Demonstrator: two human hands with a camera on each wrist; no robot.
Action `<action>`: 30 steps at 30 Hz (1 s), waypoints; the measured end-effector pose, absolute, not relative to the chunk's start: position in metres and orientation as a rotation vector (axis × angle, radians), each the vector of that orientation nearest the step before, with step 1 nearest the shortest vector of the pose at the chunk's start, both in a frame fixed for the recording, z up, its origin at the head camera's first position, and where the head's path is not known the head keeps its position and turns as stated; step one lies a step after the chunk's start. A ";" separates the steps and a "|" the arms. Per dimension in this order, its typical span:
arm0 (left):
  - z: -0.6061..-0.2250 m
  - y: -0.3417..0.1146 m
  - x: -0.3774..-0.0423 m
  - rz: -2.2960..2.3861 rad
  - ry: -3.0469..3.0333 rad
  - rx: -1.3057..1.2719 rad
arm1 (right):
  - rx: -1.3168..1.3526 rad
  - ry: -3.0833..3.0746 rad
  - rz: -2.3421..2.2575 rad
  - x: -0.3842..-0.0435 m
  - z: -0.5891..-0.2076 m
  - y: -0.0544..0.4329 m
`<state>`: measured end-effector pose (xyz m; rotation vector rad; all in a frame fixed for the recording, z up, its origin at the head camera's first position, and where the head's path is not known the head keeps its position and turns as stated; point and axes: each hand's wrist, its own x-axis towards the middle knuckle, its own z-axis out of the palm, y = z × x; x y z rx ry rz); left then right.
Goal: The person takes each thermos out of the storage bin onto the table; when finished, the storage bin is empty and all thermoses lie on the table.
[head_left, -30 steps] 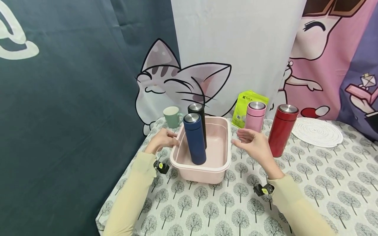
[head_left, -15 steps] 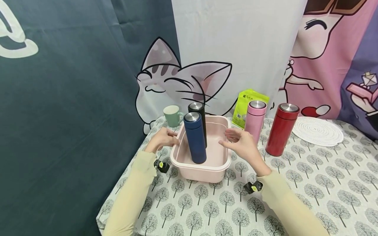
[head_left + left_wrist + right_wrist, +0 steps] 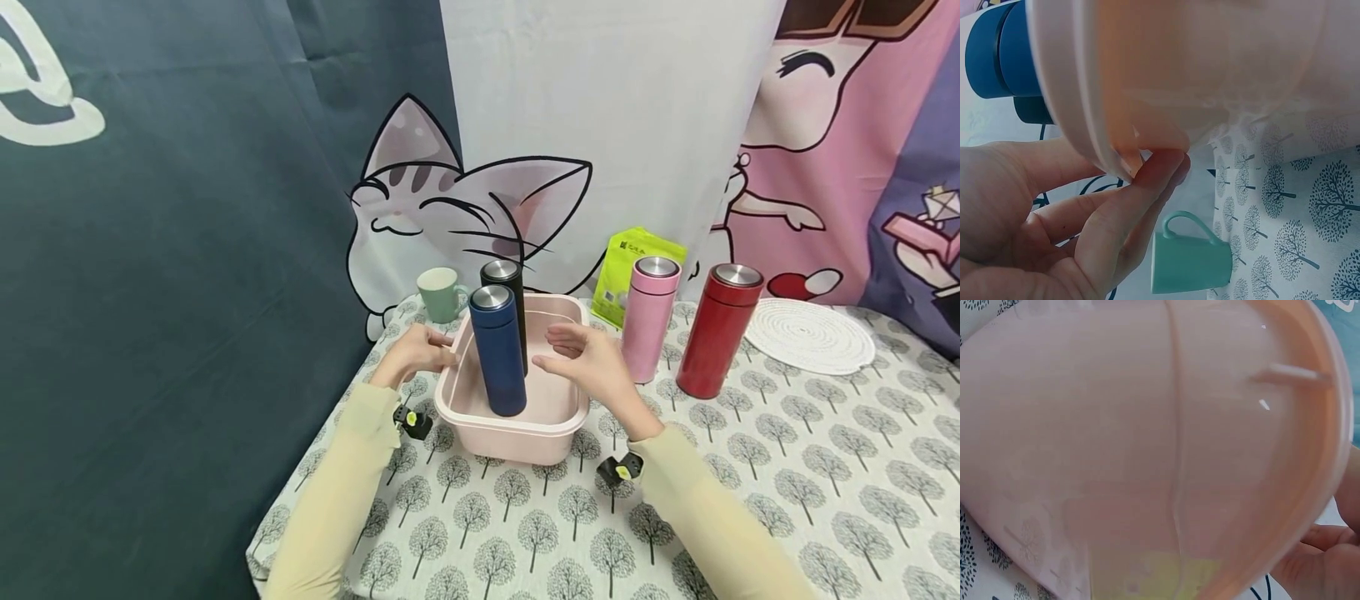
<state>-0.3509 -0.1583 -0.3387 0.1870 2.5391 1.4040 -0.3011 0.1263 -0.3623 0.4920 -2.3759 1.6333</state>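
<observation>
A pale pink plastic basin (image 3: 510,429) stands on the table with a blue thermos (image 3: 497,354) and a black thermos (image 3: 517,287) upright in it, blue in front. My left hand (image 3: 416,354) pinches the basin's left rim; in the left wrist view the thumb and fingers (image 3: 1163,172) meet at its edge. Over the basin's right side hovers my right hand (image 3: 592,362), fingers and thumb apart in a loose C toward the blue thermos, holding nothing. The right wrist view shows the basin wall (image 3: 1104,425) with part of that hand (image 3: 1319,562) behind its rim.
Right of the basin stand a pink thermos (image 3: 647,333) and a red thermos (image 3: 716,342). A yellow-green bag (image 3: 617,279) leans at the back. Behind the basin's left corner is a green mug (image 3: 439,296). A white woven mat (image 3: 810,333) lies far right.
My right hand has moved left, from near the red thermos across the basin's right rim, uncovering the pink thermos. The left hand and the basin have stayed put.
</observation>
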 end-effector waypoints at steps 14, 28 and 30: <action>-0.338 -0.157 -0.352 1.412 2.519 0.185 | 0.510 -2.468 1.567 -0.314 -0.361 0.115; -0.338 -0.158 -0.351 1.422 2.521 0.186 | 0.542 -2.498 1.558 -0.321 -0.358 0.094; -0.339 -0.158 -0.351 1.411 2.531 0.177 | 0.554 -2.497 1.560 -0.322 -0.359 0.091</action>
